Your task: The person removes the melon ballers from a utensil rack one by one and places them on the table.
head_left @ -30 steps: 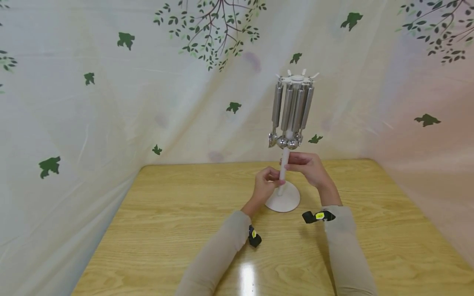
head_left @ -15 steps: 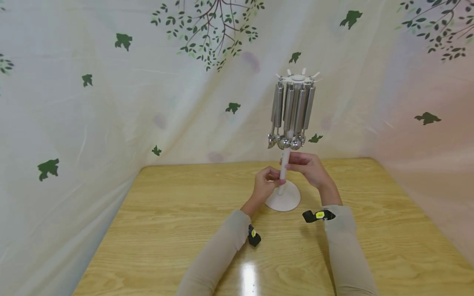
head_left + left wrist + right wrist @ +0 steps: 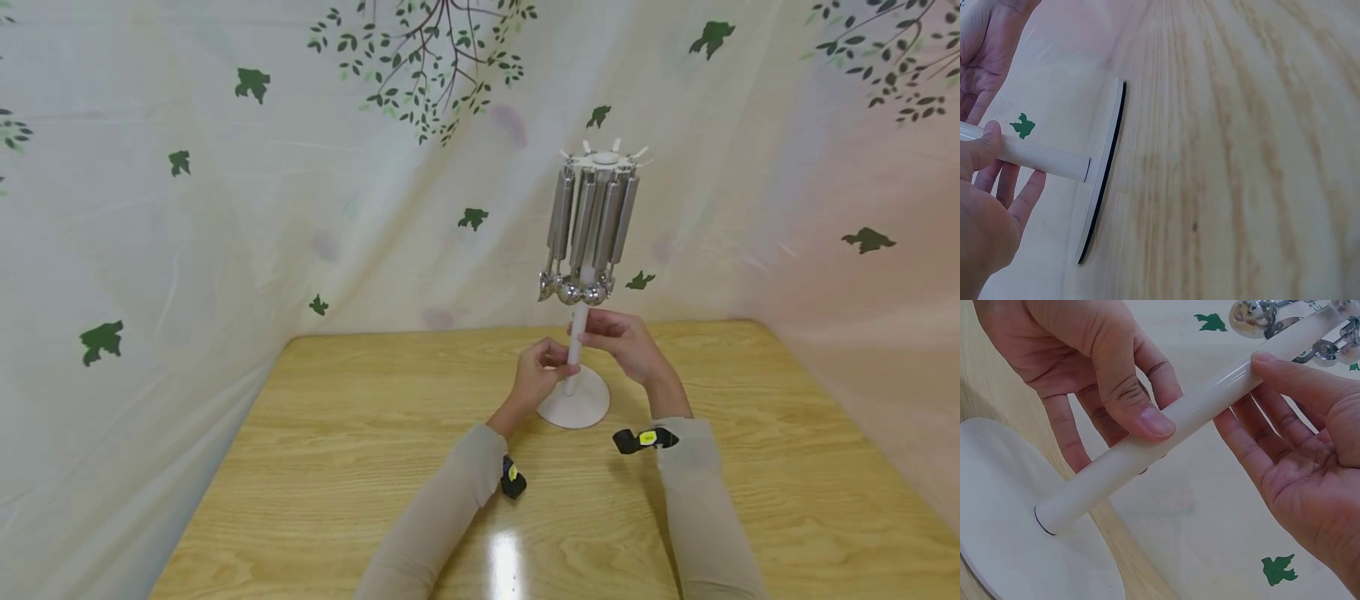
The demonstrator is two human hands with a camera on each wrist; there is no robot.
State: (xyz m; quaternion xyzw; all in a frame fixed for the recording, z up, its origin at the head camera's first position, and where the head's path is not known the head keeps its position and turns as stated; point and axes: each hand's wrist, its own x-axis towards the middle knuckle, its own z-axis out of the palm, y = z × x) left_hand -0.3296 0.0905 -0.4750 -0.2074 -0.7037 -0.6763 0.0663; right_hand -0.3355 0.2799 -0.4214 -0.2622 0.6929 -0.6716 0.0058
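Observation:
A white stand (image 3: 577, 340) has a round base (image 3: 573, 400) and a slim pole. Several shiny metal utensils (image 3: 592, 225) with long handles and rounded, spoon-like ends hang from the white hooked top (image 3: 605, 158). Low on the pole (image 3: 1054, 157), the left hand (image 3: 534, 375) pinches it between thumb and fingers. Slightly higher, just under the utensils, the right hand (image 3: 630, 343) pinches the pole from the other side. Both thumbs lie across the pole in the right wrist view. Whether the base fully touches the table cannot be told.
The stand is over the back right part of a wood-grain table (image 3: 360, 433). A pale curtain (image 3: 390, 242) with printed leaves and green birds hangs behind and beside the table. Each wrist wears a small black camera strap (image 3: 645, 439).
The hanging utensils have swung and shifted slightly around the stand's top. Both hands keep their grip on the pole in nearly the same place.

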